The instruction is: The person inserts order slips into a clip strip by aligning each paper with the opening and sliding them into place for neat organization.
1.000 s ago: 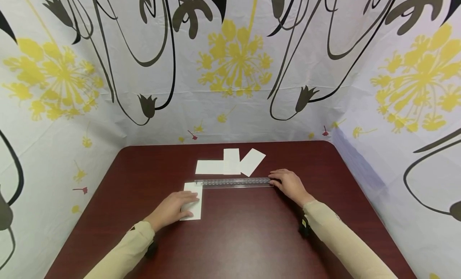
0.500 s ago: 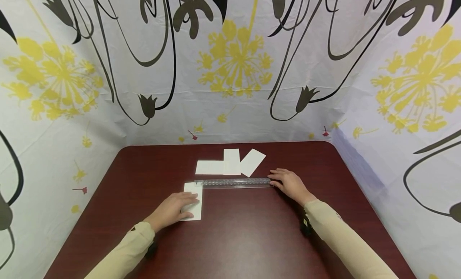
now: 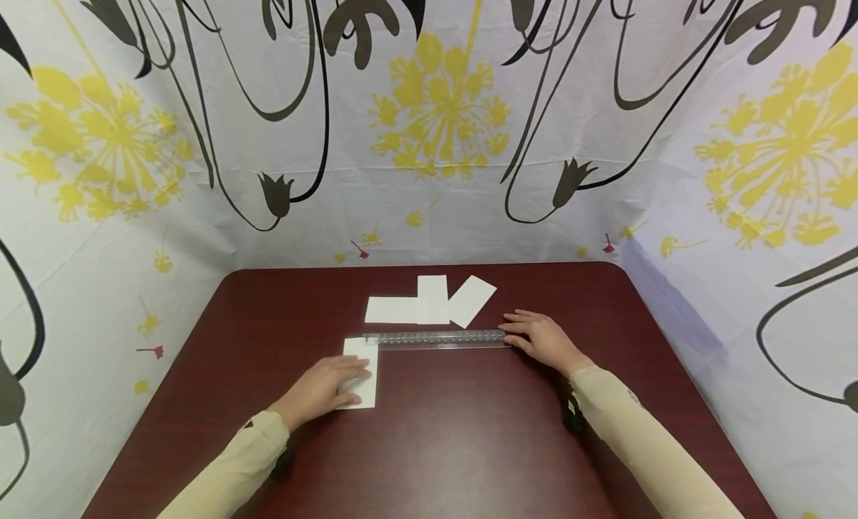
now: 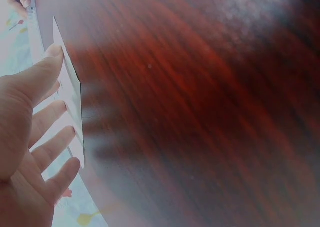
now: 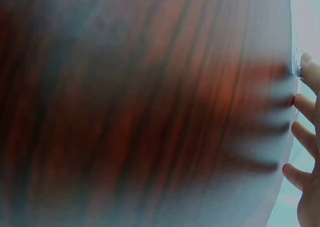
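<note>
A clear plastic ruler (image 3: 439,340) lies across the table, its left end overlapping the top edge of a white card (image 3: 362,389). My left hand (image 3: 325,385) rests on that card with its fingers spread and relaxed. In the left wrist view, the fingertips and thumb touch the card (image 4: 74,102) and the left hand (image 4: 30,122) is loosely arched. At the ruler's right end, my right hand (image 3: 543,344) pinches it between thumb and forefinger. The right wrist view shows the right hand (image 5: 307,122) only at its right edge, other fingers spread over the table.
Behind the ruler lie three white cards: one sideways (image 3: 391,310), one upright (image 3: 432,299) and one slanted (image 3: 472,301). They sit on a dark red wood-grain table (image 3: 469,444) with rounded far corners. A white floral cloth (image 3: 429,206) hangs around its back and sides.
</note>
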Motion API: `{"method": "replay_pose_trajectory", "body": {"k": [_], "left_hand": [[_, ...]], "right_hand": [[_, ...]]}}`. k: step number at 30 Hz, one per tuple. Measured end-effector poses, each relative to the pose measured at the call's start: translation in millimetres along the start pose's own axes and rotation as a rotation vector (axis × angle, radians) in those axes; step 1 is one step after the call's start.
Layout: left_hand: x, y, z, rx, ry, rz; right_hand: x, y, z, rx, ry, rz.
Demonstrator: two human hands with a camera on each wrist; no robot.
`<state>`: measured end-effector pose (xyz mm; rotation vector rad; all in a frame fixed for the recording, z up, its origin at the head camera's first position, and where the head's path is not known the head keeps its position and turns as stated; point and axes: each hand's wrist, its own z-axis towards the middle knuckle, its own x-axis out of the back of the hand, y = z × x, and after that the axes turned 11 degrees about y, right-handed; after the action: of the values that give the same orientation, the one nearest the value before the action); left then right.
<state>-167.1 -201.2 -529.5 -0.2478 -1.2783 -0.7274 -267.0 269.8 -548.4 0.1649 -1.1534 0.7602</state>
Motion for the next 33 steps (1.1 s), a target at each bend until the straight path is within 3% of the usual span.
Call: {"method": "replay_pose_trajectory", "body": {"k": [20,33], "left_hand": [[2.2,0.0,0.6,0.006,-0.002,-0.01],[1.0,-0.6,2.0,-0.005,-0.017,0.003]], "right_hand": [[5.1,0.1,2.7,-0.04,-0.049,0.02],[2.9,0.2,3.1,-0.034,0.045,0.002]]}}
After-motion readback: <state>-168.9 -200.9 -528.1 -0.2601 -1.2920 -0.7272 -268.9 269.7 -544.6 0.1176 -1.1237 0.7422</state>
